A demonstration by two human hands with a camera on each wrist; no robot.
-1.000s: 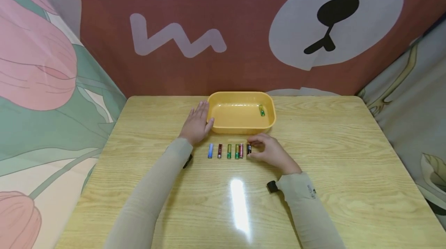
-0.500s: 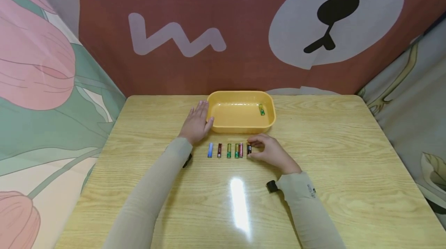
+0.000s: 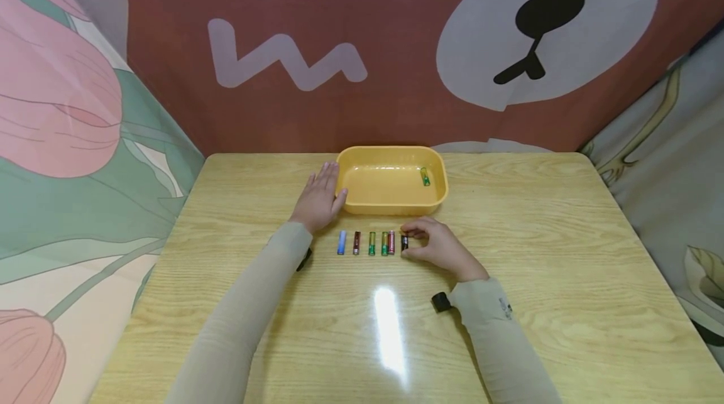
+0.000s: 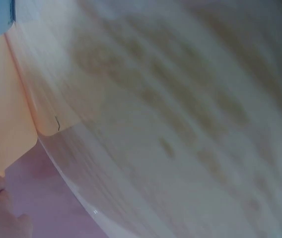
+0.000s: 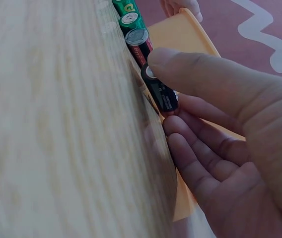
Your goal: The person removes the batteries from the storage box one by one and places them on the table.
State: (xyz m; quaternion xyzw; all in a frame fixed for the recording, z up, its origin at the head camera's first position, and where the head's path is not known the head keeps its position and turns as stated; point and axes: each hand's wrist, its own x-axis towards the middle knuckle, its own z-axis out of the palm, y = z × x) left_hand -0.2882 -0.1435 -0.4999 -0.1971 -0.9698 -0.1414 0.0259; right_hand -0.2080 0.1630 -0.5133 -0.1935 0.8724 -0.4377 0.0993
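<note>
My right hand (image 3: 442, 247) pinches a black battery (image 3: 404, 243) at the right end of a row on the table. In the right wrist view, the thumb is on the near end of the black battery (image 5: 162, 93) and the fingertips are at its far end. Flat and straight-fingered, my left hand (image 3: 318, 200) rests against the left side of a yellow plastic basket (image 3: 390, 210). One green battery (image 3: 425, 176) lies inside it, towards the right. To the left of the black battery lie a red battery (image 3: 391, 242), two green ones, a dark red battery (image 3: 356, 243) and a blue battery (image 3: 342, 242).
The wooden table (image 3: 565, 253) ends at the back against a reddish-brown curtain (image 3: 396, 109) with a cartoon print. Floral fabric (image 3: 68, 203) hangs on the left, and another patterned cloth (image 3: 673, 159) on the right. A bright light reflection falls on the table in front of the batteries.
</note>
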